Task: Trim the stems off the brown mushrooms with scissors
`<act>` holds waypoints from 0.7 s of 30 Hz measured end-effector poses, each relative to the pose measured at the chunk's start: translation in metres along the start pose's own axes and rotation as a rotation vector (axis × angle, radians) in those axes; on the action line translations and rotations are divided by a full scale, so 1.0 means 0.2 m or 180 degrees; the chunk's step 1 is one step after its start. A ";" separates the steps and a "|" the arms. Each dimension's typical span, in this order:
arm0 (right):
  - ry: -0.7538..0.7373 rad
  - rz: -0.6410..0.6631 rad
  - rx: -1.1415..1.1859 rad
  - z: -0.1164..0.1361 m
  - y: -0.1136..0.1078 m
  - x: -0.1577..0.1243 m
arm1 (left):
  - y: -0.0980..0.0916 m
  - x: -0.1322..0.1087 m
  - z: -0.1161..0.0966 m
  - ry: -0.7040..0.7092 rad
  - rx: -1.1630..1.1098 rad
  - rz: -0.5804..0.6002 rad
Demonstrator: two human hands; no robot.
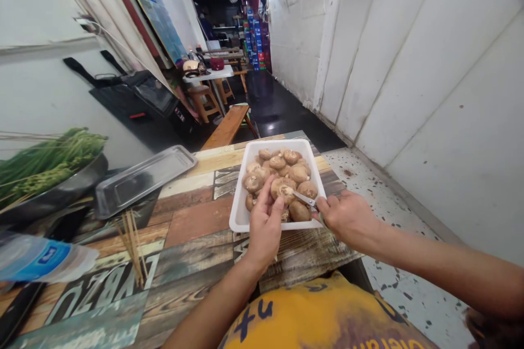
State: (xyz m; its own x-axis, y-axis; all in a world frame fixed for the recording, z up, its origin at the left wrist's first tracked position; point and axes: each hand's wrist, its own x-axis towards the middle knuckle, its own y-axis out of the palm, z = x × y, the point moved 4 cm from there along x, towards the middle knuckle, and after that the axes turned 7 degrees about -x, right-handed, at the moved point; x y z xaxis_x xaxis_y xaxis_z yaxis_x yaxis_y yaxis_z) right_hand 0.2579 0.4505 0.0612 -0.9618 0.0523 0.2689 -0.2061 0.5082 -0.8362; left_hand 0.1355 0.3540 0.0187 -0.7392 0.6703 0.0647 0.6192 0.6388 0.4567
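Brown mushrooms [277,162] fill a white plastic tray [238,212] on the patterned table. My left hand [265,226] pinches one mushroom [282,188] over the front half of the tray, its pale underside turned up. In my right hand [347,215], at the tray's right front corner, the handles of a pair of scissors [308,200] are gripped. Their metal blades point left and reach the middle of the held mushroom. My right fingers hide most of the handles.
To the left lie a clear plastic lid [145,180], several wooden skewers [133,248] and a plastic bottle [47,259]. A metal bowl [77,182] holds skewered greens. Beyond the table stands a wooden bench [229,126]; a white wall [409,65] runs along the right.
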 end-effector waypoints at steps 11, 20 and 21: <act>-0.0534 -0.0273 -0.0052 -0.19 -0.06 0.08 | -0.07 0.04 -0.10 -0.1731 -0.0803 0.1410; -0.0410 -0.0313 -0.0113 -0.30 -0.09 0.07 | -0.10 0.08 -0.12 -0.1214 -0.0916 0.0883; -0.0266 -0.0271 0.0027 -0.29 -0.08 0.06 | -0.09 0.08 -0.12 -0.1070 -0.1042 0.0739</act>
State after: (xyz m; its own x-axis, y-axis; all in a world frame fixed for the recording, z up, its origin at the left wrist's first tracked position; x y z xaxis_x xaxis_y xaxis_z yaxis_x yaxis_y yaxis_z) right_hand 0.2607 0.4936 0.1059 -0.9523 -0.0628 0.2986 -0.2889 0.5004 -0.8162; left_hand 0.1058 0.3440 0.0319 -0.4332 0.8988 -0.0667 0.6017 0.3435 0.7211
